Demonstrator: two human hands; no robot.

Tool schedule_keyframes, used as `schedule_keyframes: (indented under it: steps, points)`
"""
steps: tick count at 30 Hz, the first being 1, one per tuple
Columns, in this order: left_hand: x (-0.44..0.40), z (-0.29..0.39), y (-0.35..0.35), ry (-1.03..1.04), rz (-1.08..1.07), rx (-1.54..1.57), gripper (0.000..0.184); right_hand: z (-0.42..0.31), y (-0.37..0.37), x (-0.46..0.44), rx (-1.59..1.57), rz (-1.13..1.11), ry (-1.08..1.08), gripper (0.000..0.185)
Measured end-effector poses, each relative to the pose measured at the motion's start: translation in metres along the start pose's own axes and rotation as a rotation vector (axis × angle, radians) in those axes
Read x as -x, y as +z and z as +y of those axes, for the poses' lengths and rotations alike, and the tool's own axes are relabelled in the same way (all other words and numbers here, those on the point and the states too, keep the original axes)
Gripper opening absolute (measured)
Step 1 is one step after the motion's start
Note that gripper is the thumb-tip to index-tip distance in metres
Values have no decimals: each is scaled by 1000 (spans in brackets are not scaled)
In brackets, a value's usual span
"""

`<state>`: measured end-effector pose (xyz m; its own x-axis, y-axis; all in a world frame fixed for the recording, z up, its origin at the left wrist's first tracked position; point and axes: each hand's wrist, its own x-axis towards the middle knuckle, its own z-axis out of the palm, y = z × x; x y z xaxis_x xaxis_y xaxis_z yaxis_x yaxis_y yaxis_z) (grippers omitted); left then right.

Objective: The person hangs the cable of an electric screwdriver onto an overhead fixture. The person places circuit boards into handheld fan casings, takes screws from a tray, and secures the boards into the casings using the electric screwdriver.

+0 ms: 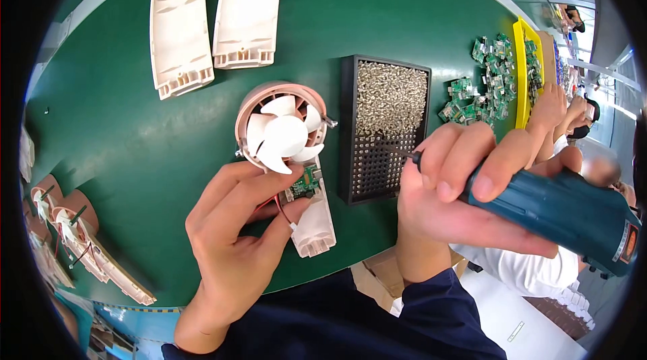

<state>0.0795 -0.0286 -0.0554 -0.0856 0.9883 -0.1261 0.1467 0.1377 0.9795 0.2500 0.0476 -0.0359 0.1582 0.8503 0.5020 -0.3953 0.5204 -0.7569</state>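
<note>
My left hand (232, 242) is closed around a handheld fan (284, 136) with white blades, lying on the green table. Its fingers are at the lower edge of the round pink housing, beside a green circuit board (304, 186) set in the pale handle (314, 237). Red and black wires with a small white plug (294, 226) come out near my thumb. My right hand (451, 181) grips a dark teal electric screwdriver (559, 215), its bit pointing left over a black screw tray (346, 131). Screws heap in the tray's far part and sit in holes nearer me.
Two pale handle shells (182, 43) with boards lie at the back left. More fan parts (87, 239) rest at the left edge. Loose circuit boards (495, 77) are piled right of the tray, beside a yellow bin (521, 70). Another person's hand (549, 107) reaches in there.
</note>
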Motion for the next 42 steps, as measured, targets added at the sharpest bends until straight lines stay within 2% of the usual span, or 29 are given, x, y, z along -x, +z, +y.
schedule_keyframes:
  steps: [8, 20, 23, 27, 30, 34, 37, 38, 42]
  points:
    - [0, 0, -1, -15, -5, -1, 32, 5, 4, 3, 2, 24, 40, 114]
    - [0, -2, -1, 22, -1, 19, 31, 7, 10, 6, 56, -30, -31, 117]
    - [0, -2, -1, 26, 0, 21, 33, 5, 12, 6, 89, 43, -26, 117]
    - [0, -2, 0, 20, 4, 22, 32, -3, -1, 0, 1, -90, -86, 102]
    - [0, -1, -2, 21, 4, 8, 32, -10, 11, 7, -57, -30, -76, 93]
    - [-1, -2, -5, 21, -34, 3, 33, -17, 44, 16, -132, -27, 106, 78]
    - [0, -5, -4, 23, -48, 29, 34, -16, 44, 24, -160, -137, 135, 70]
    - [1, -5, -4, 33, -35, 47, 34, -18, 46, 28, -162, -137, 121, 63]
    - [1, -7, -6, 54, -40, 37, 34, -6, 48, 38, -190, -153, 26, 61]
